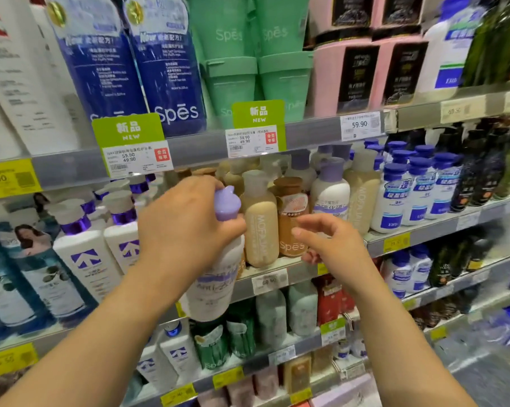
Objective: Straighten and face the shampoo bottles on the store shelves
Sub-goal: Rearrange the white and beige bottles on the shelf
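Note:
My left hand (pixel 186 224) grips a white shampoo bottle with a lilac cap (pixel 215 277) by its neck, holding it tilted in front of the second shelf's edge (pixel 271 282). To its right, on that shelf, stand a beige bottle (pixel 261 230) and an amber Spes bottle (pixel 292 221), upright. Further right is another white bottle with a lilac cap (pixel 331 192). My right hand (pixel 328 242) hovers with loosely curled fingers in front of the amber bottle, holding nothing.
White bottles with purple collars (pixel 83 251) stand left of my left hand. White and blue bottles (pixel 394 198) and dark bottles (pixel 479 171) fill the shelf's right end. Blue pouches (pixel 171 71), green tubes (pixel 233 54) and pink boxes (pixel 350 74) sit on the shelf above. More bottles line the lower shelves.

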{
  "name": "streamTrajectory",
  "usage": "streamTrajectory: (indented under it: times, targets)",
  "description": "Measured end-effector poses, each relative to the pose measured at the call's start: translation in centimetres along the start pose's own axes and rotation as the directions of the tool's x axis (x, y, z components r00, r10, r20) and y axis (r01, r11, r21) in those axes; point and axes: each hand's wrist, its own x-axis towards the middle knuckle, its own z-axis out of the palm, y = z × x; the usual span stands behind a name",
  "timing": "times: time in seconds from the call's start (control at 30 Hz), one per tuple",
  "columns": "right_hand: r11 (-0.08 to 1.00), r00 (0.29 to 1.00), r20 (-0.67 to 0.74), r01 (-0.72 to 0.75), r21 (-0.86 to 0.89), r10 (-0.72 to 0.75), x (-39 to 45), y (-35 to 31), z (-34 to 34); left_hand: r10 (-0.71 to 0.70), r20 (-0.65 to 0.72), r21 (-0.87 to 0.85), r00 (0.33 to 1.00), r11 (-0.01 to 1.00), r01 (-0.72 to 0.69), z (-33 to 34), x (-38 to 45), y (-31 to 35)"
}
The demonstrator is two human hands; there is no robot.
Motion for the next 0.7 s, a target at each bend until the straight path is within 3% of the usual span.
streamTrajectory:
  times: [0.13,0.3,0.47,0.57,0.7]
  targets:
    - [0.999,0.998,-0.055,0.036,-0.012,-0.036,3.9,0.3,-4.9,-0.034,0.108,-0.068,0.994,0.997,0.041,2.1,0.6,4.0]
    - [0.996,0.989,-0.142,0.033,-0.087,-0.046,9.8,1.6,-11.3,-0.074,0.145,-0.151,0.987,0.984,0.096,5.2,2.0,10.5]
    - [0.971,0.966,-0.202,0.122,-0.205,-0.164,14.1,2.0,-15.3,-0.097,0.144,-0.142,0.985,0.983,0.118,8.3,3.9,16.2]
    - [0.934,0.98,-0.13,0.099,-0.344,-0.152,16.5,1.5,-16.1,-0.114,0.152,-0.108,0.982,0.985,0.131,9.6,4.8,18.7]
    - [0.949,0.997,0.062,0.068,-0.307,-0.051,18.8,0.7,-16.1,-0.152,0.147,-0.069,0.977,0.984,0.163,11.0,6.0,21.2]
